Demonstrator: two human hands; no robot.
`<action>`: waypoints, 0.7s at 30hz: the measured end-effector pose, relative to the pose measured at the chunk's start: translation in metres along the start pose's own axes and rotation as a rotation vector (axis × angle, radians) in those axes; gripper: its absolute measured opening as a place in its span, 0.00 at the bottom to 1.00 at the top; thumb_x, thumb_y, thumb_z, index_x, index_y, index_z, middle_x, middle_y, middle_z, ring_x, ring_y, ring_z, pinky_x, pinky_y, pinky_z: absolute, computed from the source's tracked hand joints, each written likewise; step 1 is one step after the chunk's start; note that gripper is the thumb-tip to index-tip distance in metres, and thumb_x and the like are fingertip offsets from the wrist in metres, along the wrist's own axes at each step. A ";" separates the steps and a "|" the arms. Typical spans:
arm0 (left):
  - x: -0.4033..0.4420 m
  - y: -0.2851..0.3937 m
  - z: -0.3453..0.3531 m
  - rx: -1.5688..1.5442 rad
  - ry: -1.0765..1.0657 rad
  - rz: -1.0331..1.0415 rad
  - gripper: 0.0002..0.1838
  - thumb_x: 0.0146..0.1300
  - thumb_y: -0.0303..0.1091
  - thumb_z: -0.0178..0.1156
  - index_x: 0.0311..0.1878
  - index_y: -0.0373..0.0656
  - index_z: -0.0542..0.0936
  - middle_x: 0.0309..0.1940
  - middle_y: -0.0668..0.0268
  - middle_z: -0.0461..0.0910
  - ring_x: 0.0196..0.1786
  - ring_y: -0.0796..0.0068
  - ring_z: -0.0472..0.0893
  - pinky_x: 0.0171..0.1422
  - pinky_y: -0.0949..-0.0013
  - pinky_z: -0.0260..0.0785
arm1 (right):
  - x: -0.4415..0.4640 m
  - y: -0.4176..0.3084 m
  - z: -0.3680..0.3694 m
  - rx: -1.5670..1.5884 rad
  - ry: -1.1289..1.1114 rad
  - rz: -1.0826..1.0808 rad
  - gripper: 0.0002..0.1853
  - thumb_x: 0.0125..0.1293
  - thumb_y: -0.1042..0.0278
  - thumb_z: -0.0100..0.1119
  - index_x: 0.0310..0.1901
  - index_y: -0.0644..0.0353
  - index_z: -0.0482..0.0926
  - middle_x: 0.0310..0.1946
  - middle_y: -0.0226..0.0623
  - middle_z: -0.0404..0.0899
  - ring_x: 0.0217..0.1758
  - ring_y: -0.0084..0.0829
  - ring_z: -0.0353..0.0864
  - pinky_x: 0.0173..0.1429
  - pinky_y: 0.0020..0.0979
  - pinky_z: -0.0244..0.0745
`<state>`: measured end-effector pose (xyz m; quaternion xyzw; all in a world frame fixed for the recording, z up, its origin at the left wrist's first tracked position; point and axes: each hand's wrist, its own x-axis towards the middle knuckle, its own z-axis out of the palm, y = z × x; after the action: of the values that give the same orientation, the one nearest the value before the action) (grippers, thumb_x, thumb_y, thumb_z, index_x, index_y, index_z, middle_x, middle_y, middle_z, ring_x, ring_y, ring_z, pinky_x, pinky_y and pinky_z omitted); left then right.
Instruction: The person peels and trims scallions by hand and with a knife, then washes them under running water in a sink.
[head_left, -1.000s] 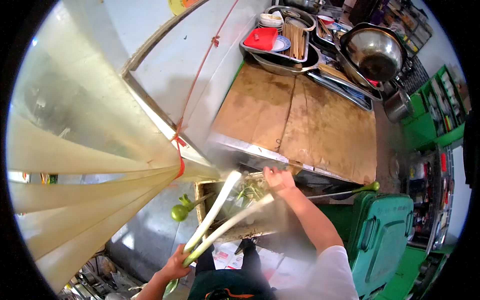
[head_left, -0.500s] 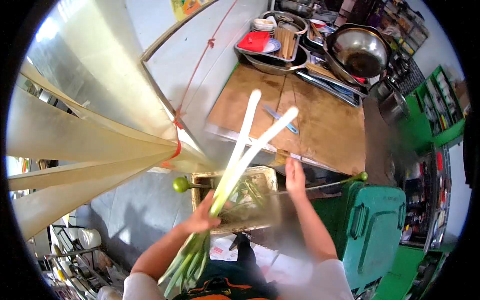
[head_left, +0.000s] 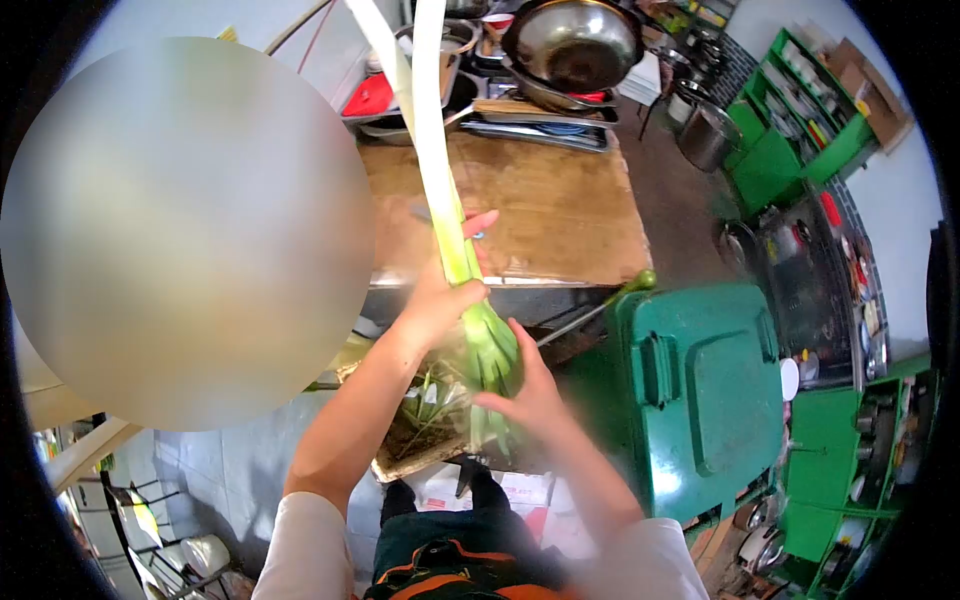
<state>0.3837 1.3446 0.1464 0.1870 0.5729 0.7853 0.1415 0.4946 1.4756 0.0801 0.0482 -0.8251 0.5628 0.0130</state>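
Observation:
Two leeks [head_left: 430,130] stand upright in front of me, white stalks upward and green leaves downward. My left hand [head_left: 440,300] is closed round them where the white turns green. Lower down, my right hand [head_left: 525,385] is at the leaves, with its thumb in front and its fingers along their right side. Behind the stalks, a knife [head_left: 422,213] lies on the brown tabletop [head_left: 560,205], mostly hidden by the leeks and my left hand. Below the hands, a grimy tub [head_left: 405,465] holds loose green scraps.
A green lidded bin [head_left: 700,390] stands at my right. Trays and a large wok [head_left: 575,45] crowd the table's far end. Green shelving [head_left: 800,110] lines the right side. A wire rack [head_left: 150,530] is at lower left. A large blurred patch covers the upper left.
My left hand has lifted the leeks up and turned them more upright. My right hand has come from the table edge to their leaves. The view has swung to the right.

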 end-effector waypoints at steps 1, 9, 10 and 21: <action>0.003 0.000 0.009 0.018 0.027 0.021 0.37 0.34 0.17 0.49 0.57 0.44 0.64 0.38 0.70 0.62 0.37 0.80 0.65 0.42 0.79 0.61 | 0.000 -0.004 -0.004 -0.004 0.017 0.003 0.52 0.34 0.53 0.71 0.59 0.63 0.50 0.55 0.53 0.57 0.59 0.44 0.58 0.61 0.37 0.54; 0.014 -0.011 0.115 0.158 -0.281 -0.003 0.34 0.47 0.25 0.59 0.59 0.45 0.57 0.56 0.63 0.61 0.54 0.72 0.64 0.55 0.68 0.60 | -0.041 -0.024 -0.038 0.032 0.400 0.211 0.34 0.38 0.67 0.62 0.49 0.61 0.57 0.35 0.44 0.72 0.36 0.34 0.74 0.41 0.32 0.71; 0.013 -0.012 0.130 0.029 -0.328 0.003 0.36 0.48 0.27 0.59 0.61 0.45 0.53 0.59 0.61 0.56 0.57 0.69 0.61 0.57 0.66 0.60 | -0.054 -0.018 -0.053 0.028 0.520 0.162 0.32 0.36 0.68 0.62 0.47 0.62 0.60 0.33 0.41 0.71 0.34 0.33 0.73 0.40 0.31 0.70; -0.146 -0.115 0.051 0.439 -0.379 -0.423 0.35 0.51 0.32 0.58 0.61 0.45 0.52 0.61 0.58 0.50 0.50 0.63 0.69 0.48 0.66 0.68 | -0.244 0.006 -0.204 -1.129 0.603 0.584 0.25 0.51 0.50 0.54 0.46 0.60 0.69 0.31 0.49 0.76 0.30 0.48 0.75 0.30 0.43 0.70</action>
<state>0.5375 1.3593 0.0317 0.2324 0.7175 0.5482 0.3613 0.7302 1.6829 0.1307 -0.3477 -0.9307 0.0175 0.1124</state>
